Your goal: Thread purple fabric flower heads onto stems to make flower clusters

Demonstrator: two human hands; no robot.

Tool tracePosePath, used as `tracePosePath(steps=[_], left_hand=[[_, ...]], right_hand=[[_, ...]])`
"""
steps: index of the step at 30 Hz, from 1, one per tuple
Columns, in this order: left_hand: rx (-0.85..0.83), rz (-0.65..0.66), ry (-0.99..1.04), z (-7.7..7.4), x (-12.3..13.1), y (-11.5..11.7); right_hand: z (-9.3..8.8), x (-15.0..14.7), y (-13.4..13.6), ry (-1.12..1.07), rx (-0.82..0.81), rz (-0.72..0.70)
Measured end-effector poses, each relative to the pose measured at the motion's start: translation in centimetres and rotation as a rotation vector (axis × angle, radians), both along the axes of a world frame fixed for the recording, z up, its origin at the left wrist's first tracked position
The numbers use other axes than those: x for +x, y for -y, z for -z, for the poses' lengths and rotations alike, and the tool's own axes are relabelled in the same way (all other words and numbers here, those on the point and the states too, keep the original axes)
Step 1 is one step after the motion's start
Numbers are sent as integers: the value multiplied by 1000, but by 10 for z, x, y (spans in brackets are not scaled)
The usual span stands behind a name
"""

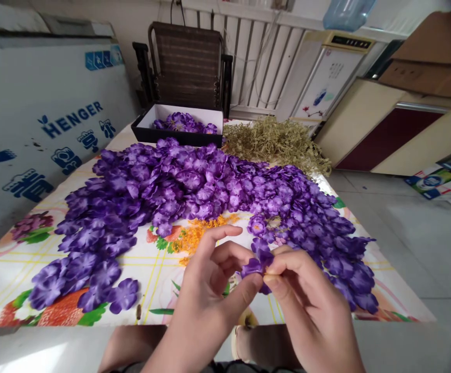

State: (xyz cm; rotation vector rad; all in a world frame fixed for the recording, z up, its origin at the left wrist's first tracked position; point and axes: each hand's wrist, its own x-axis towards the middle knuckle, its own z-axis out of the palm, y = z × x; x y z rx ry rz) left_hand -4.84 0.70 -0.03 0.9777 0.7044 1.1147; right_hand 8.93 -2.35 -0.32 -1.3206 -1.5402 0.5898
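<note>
Both of my hands meet over the table's near edge and pinch one purple fabric flower (259,259) between them. My left hand (210,295) has its thumb under the flower and its fingers curled above. My right hand (311,305) grips the flower's right side with thumb and forefinger. A big heap of the same purple flowers (179,197) spreads across the table beyond my hands. A small pile of orange flower centres (196,233) lies just past my left hand.
The table wears a fruit-patterned cloth (19,290). A black box (179,135) with purple flowers stands at the far edge, dry yellowish sprigs (276,142) beside it. A folding chair (188,67), a white chest freezer (34,119) and a water dispenser (330,67) surround the table.
</note>
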Motion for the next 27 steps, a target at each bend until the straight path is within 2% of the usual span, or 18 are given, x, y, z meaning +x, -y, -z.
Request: tracePosePath(steps=[9,19,23,27], left_hand=[[7,-45,-6,0,-3,-4],[6,-101,-18,1,-3,-3],[-2,-88,14,2,-3,-5],[3,-35,31,3,-3,-5]], right_hand=[[-1,-2,-4,-14,29,-65],[-2,-11,-6,76,142,31],[-2,-12,-6,119,184,32],[1,-10,-5,146,160,-21]])
